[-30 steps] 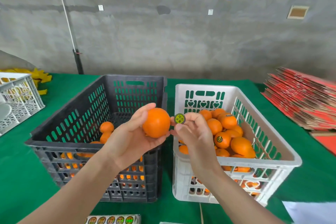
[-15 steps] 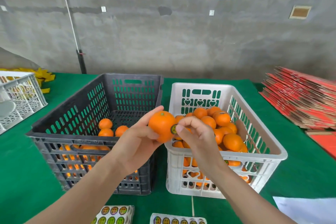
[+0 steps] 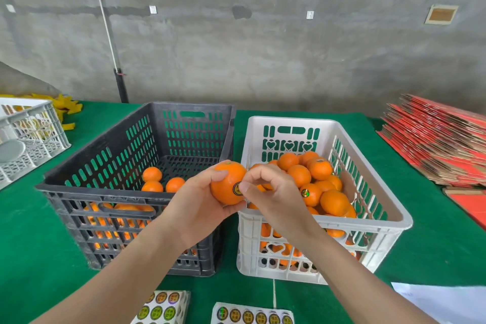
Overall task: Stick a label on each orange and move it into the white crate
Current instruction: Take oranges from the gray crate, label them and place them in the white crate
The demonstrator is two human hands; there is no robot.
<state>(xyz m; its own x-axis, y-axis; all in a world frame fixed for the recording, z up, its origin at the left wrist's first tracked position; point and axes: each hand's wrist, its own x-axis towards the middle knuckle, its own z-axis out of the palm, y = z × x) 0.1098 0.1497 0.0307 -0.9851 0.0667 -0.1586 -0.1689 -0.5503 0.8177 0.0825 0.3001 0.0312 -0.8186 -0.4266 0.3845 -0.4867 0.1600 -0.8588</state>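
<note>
My left hand grips an orange above the gap between the two crates. A round label sits on the orange's right side. My right hand has its thumb on the label's edge and its other fingers curled above. The white crate on the right holds several oranges, some with labels. The black crate on the left holds several unlabelled oranges.
Two label sheets lie on the green table near the front edge. A stack of red flat cartons fills the right side. Another white crate stands at far left. White paper lies at front right.
One second ago my right hand pinched the label beside the orange. It then pressed it on. Now the label is stuck and the orange sits slightly lower, nearer the white crate.
</note>
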